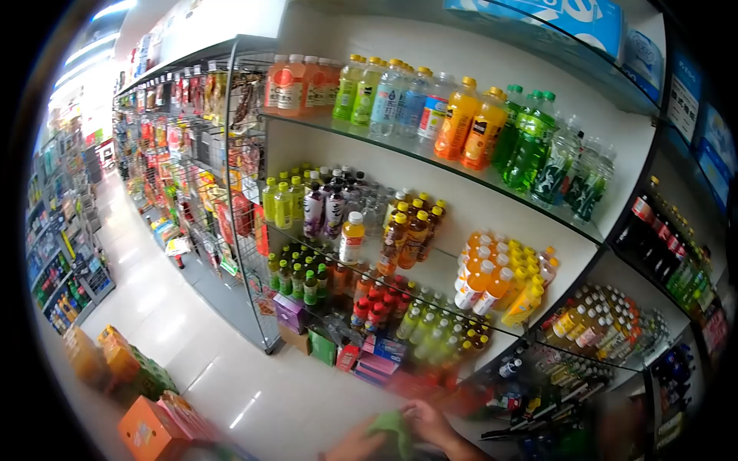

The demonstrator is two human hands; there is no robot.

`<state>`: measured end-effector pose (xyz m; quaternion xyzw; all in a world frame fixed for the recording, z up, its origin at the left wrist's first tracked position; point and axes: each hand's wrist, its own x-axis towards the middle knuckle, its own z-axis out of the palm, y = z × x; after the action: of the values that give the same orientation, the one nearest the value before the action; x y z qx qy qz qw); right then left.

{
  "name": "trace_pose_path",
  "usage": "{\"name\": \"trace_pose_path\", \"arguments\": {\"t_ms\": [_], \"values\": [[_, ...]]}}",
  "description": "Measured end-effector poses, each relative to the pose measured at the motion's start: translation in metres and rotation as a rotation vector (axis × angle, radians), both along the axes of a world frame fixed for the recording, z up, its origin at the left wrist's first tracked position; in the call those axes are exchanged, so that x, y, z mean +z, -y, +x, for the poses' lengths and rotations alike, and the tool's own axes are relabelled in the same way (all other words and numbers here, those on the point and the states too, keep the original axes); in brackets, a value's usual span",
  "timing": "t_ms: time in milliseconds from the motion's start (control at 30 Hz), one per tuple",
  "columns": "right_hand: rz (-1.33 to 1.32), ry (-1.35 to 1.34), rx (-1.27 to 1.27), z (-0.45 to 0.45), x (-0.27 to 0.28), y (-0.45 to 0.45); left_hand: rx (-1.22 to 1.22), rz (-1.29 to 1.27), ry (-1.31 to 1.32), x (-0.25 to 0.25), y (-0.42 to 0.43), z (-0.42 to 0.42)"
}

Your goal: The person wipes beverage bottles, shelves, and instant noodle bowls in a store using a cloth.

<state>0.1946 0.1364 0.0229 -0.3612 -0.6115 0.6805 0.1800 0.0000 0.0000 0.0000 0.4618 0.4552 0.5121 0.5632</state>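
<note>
Holding a soft green item (395, 432), too blurred to name, at the bottom of the view, with the left grip (361, 443) closed around its near side. Curling the fingers of the right grip (427, 422) at its other edge; cannot tell whether pinching it or merely touching. Facing glass shelves (307, 123) stocked with orange bottles (483, 129) and green bottles (530, 138), beside a wire rack (231, 138). Showing an orange box (146, 432) at lower left, well apart from both hands.

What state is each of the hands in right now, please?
Left hand: closed on a green cloth.
Right hand: fingers curled at the cloth; too blurred to tell whether it grips.
</note>
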Motion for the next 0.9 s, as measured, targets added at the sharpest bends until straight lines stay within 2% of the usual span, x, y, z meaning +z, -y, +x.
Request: {"name": "trace_pose_path", "arguments": {"t_ms": [67,100,267,400,500,567,667,833,900], "values": [[-0.015,-0.054,-0.015,0.004,0.003,-0.002,-0.083,-0.152,0.217,0.029,-0.004,0.002],[-0.055,-0.046,-0.039,0.001,-0.001,0.027,-0.102,-0.195,0.224,0.027,0.021,-0.002],[0.011,-0.028,-0.055,0.0,0.002,0.021,-0.085,-0.043,0.271,0.021,0.006,-0.003],[0.04,0.018,-0.081,0.006,0.004,0.02,-0.097,-0.03,0.286,0.029,0.002,0.001],[0.038,0.041,-0.09,0.008,0.008,0.015,-0.067,-0.104,0.275,0.041,-0.005,0.001],[0.113,0.047,-0.149,0.006,0.017,0.012,-0.06,-0.041,0.019,0.039,-0.013,-0.003],[0.156,0.013,-0.155,0.011,0.017,-0.001,-0.038,0.016,0.03,0.029,-0.026,-0.005],[0.317,-0.074,-0.163,0.023,0.046,-0.018,-0.051,0.019,0.021,0.076,-0.05,-0.002],[0.294,-0.119,-0.192,0.031,0.045,-0.031,-0.01,0.017,0.018,0.092,-0.062,0.001]]}}
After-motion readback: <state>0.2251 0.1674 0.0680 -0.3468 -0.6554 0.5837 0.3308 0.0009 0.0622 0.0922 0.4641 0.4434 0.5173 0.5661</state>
